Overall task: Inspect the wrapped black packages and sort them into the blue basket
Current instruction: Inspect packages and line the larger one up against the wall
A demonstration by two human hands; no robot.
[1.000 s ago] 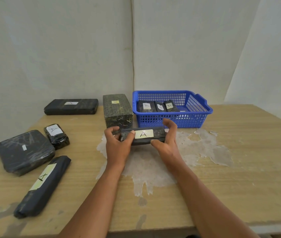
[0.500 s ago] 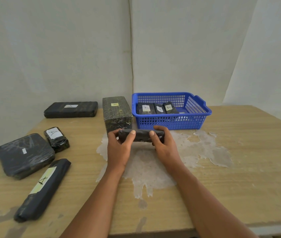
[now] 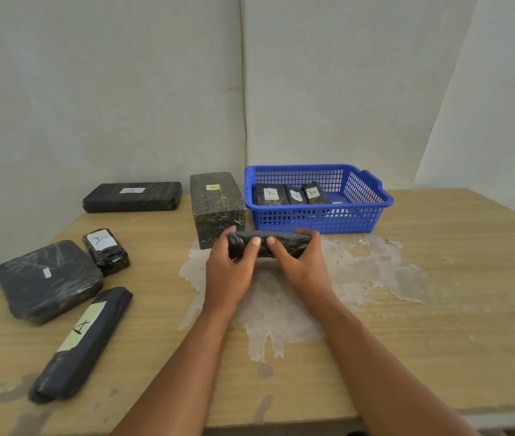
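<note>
1. My left hand (image 3: 229, 272) and right hand (image 3: 301, 269) both grip one black wrapped package (image 3: 284, 245), lifted just above the desk (image 3: 438, 309). Each thumb lies across its near face, the two thumb tips almost meeting at the middle, and the fingers curl over its ends.
2. The package is held lengthwise, left to right, with a plain black side toward me; I cannot see a label on it.
3. Under my hands the desk surface is worn to a pale, flaking patch (image 3: 281, 309) that spreads right toward a ragged edge.
4. Just beyond the package stands the blue basket (image 3: 360, 221), its near wall close to my fingertips. Three labelled black packages (image 3: 290, 195) lean in a row at its left end; the right part of the basket floor is open.
5. A tall mottled block (image 3: 217, 206) stands just left of the basket, close to my left hand.
6. Further left: a long flat package (image 3: 132, 196) by the wall, a small labelled bundle (image 3: 107, 251), a wide flat package (image 3: 48, 281) near the left edge, and a long slim roll (image 3: 83, 344) angled toward the front edge.
7. The right side of the desk, from the basket to the right edge, is bare wood.
</note>
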